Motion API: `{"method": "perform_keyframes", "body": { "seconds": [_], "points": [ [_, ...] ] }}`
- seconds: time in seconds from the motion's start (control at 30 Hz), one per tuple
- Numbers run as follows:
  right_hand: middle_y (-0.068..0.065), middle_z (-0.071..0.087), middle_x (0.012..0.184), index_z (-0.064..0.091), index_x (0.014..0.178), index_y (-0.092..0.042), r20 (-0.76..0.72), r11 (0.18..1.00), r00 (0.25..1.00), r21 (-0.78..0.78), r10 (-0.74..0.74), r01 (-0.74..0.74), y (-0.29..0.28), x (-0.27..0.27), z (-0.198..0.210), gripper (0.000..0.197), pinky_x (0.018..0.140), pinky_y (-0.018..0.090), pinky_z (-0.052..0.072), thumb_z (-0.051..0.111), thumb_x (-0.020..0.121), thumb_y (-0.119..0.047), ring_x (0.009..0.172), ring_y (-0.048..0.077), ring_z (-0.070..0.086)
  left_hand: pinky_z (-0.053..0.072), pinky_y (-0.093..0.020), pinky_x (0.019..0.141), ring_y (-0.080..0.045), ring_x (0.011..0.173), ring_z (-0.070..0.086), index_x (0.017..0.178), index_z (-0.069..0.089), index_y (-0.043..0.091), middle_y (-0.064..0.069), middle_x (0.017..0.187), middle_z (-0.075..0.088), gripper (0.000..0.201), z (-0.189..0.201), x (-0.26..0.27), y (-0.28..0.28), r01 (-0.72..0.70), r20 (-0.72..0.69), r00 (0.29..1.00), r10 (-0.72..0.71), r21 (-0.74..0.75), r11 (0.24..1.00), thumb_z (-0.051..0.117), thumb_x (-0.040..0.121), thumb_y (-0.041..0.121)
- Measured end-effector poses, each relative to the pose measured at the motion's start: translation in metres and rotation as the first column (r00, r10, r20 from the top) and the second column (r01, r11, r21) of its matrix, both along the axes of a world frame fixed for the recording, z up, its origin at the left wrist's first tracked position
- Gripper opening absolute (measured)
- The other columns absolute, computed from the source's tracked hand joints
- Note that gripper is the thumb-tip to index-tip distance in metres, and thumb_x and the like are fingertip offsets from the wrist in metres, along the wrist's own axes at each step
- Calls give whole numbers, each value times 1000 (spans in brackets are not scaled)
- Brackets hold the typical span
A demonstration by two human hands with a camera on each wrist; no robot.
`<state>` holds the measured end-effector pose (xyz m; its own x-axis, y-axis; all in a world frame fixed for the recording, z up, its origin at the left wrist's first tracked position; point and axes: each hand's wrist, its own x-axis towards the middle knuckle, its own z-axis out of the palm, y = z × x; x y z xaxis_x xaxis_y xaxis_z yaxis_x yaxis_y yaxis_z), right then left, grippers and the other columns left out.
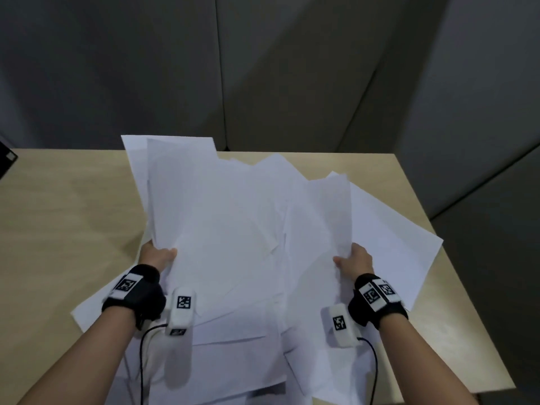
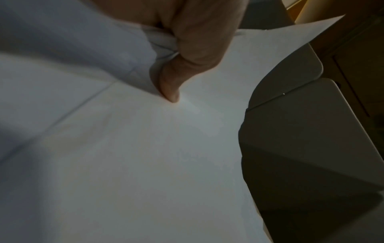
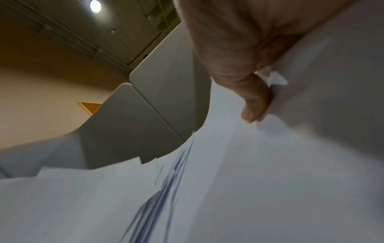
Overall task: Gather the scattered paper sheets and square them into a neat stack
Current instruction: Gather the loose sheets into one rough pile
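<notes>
A loose, fanned bundle of white paper sheets (image 1: 233, 217) is lifted above the wooden table (image 1: 67, 206), its corners sticking out at different angles. My left hand (image 1: 156, 254) grips the bundle's left edge, thumb on top (image 2: 172, 92) and fingers hidden underneath the sheets (image 2: 124, 148). At the right edge my right hand (image 1: 355, 258) holds several sheets, thumb pressed on the paper (image 3: 255, 105). The sheets (image 3: 228, 180) show staggered edges there. More sheets lie flat on the table below (image 1: 233, 361).
Grey partition panels (image 1: 263, 68) stand right behind the table's far edge. A dark object (image 1: 5, 162) sits at the far left edge. The table's right edge (image 1: 455, 276) drops off to the floor. Cables (image 1: 143, 361) trail from both wrist cameras.
</notes>
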<state>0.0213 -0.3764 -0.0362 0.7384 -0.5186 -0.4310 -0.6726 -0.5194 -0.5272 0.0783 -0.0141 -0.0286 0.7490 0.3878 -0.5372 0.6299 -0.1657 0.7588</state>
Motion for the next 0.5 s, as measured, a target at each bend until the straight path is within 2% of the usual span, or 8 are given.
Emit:
{"method": "perform_keyframes", "body": {
  "seconds": [0.03,0.13,0.23,0.33,0.4,0.43,0.47,0.5],
  "points": [
    [25,59,120,55,112,7,13,998,997,3,-71,71,-5,-6,-1,31,80,28,40,58,87,-10,111,34,55,46,-15,59,-23,99,48,121,46,-21,-33,125,53,39,-3,-3,9,-19,-7,1000,19,-26,999,53,84,-12],
    [28,54,127,51,120,10,28,965,964,29,-263,262,-10,-26,-4,37,92,34,42,54,91,-12,117,38,52,43,-36,88,-27,105,52,121,46,-19,-19,118,54,40,-17,-7,22,-86,-66,994,81,-83,993,58,85,-7],
    [30,47,135,44,128,13,21,938,939,73,-342,340,5,-40,-12,44,102,38,37,50,94,-13,125,40,45,40,-48,101,-35,113,54,124,45,-15,-27,131,52,44,-24,-9,9,-71,-101,993,58,-134,988,60,83,-7],
    [29,53,126,52,116,12,7,945,959,169,-285,280,35,-39,-22,33,97,37,40,46,95,-14,118,39,51,39,-50,106,-34,117,54,127,43,-14,-28,134,50,48,-25,-7,-24,13,-86,996,-30,-184,983,60,82,-9],
    [28,58,117,56,101,8,-36,954,979,221,-199,202,43,-35,-25,25,92,34,42,43,96,-13,112,38,55,37,-46,108,-33,119,52,128,41,-16,-24,135,48,48,-23,-7,-50,94,-49,993,-105,-188,978,57,83,-12],
    [27,61,108,58,94,7,-55,951,986,263,-155,164,39,-33,-25,25,87,31,45,42,95,-13,103,36,58,36,-41,107,-34,121,51,129,41,-16,-20,134,49,47,-19,-7,-61,136,-42,989,-145,-167,976,55,84,-12],
    [23,63,94,58,85,4,-77,941,990,309,-121,139,33,-33,-24,26,77,27,49,43,96,-13,88,32,60,37,-36,104,-34,122,50,128,42,-16,-17,130,51,45,-16,-6,-69,169,-27,984,-175,-140,976,54,85,-12],
    [17,58,78,55,74,-1,-105,925,990,358,-93,124,24,-34,-21,27,66,24,49,44,96,-13,72,25,56,38,-33,101,-35,122,51,127,44,-15,-22,130,52,43,-14,-4,-72,198,-19,979,-201,-116,973,54,85,-10]
  ]
}}
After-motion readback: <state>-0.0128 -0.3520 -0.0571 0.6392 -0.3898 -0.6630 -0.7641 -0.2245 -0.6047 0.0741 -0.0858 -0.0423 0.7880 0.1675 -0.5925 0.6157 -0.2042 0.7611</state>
